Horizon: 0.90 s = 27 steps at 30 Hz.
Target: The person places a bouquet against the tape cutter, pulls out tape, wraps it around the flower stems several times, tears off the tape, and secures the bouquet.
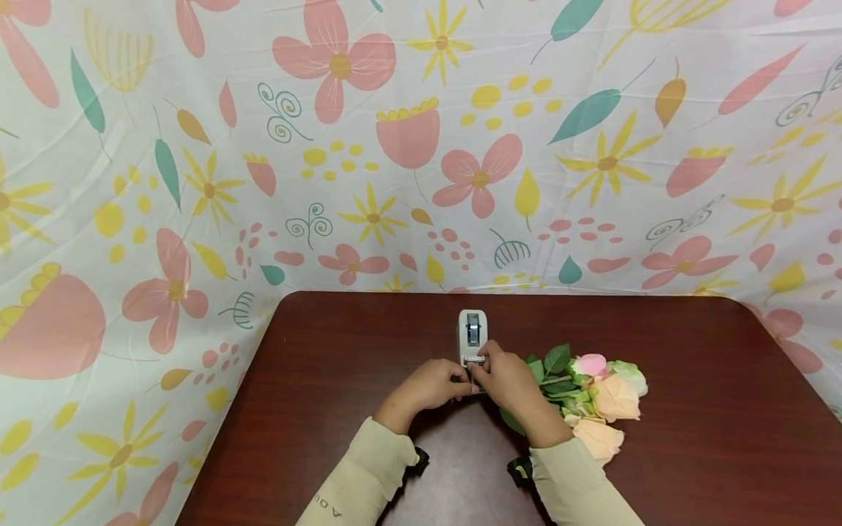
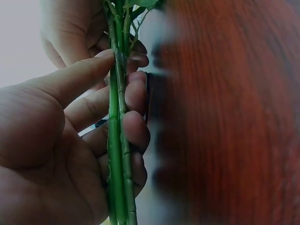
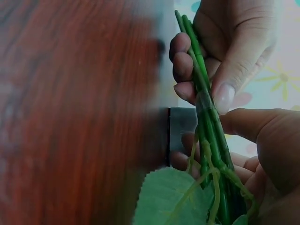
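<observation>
A bunch of artificial roses (image 1: 615,398), peach, pink and pale green, lies to the right with its stems pointing left. My left hand (image 1: 434,383) holds the green stems (image 2: 117,140), its thumb pressed on them and its fingers curled behind. Higher along the same stems, my right hand (image 1: 513,380) grips them between thumb and fingers, close to the leaves. A shiny clear band of tape (image 3: 205,101) wraps the stems by the left thumb tip. Just beyond both hands stands a white tape dispenser (image 1: 463,340) with its roll showing.
All this is on a dark red-brown wooden table (image 1: 355,329). A white cloth (image 1: 421,241) with printed flowers hangs behind and at the left. Green leaves (image 1: 558,358) lie beside the right hand. Black wrist straps (image 1: 520,471) sit at the sleeves.
</observation>
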{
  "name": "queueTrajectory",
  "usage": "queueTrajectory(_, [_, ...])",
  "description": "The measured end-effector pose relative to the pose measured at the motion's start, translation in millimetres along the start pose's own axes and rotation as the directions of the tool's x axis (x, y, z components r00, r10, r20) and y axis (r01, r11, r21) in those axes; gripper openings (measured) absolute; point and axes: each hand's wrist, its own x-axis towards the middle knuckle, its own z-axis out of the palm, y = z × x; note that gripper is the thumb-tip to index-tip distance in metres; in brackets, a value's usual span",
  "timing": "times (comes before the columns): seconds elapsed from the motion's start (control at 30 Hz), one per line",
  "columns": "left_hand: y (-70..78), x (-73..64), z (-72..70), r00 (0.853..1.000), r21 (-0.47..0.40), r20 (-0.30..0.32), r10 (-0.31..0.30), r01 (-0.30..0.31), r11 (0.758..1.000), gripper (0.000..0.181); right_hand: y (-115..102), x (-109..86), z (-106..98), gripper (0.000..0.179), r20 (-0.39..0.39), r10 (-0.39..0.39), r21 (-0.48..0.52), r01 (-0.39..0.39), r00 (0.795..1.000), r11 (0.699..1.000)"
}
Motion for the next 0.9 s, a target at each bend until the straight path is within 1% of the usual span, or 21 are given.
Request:
queueTrajectory(0.13, [0.3,0.8,-0.9,1.0,0.002,0.002,0.008,-0.008,1.0,0.029,-1,0.7,0,0.03,-0.008,0.004,-0.007,-0.004,1.0,1.0])
queueTrajectory(0.43, [-3.1,3.5,0.1,1.0,0.01,-0.009,0.014,-0.014,1.0,0.029,-5,1.5,3,0.027,-0.049,-0.021,-0.031,0.019,0.999,0.999])
queueTrajectory(0.67, [-7.1,4.2,3.7,1.0,-0.026,0.004,-0.011,0.011,1.0,0.029,-4,0.1,5,0.025,-0.031,-0.005,-0.004,0.005,0.999,1.0])
queueTrajectory(0.9, [-10.2,6.6,6.7,1.0,-0.046,0.0,-0.01,0.01,0.999,0.027,-2,-0.1,5,0.025,-0.032,0.001,0.011,-0.001,0.999,1.0])
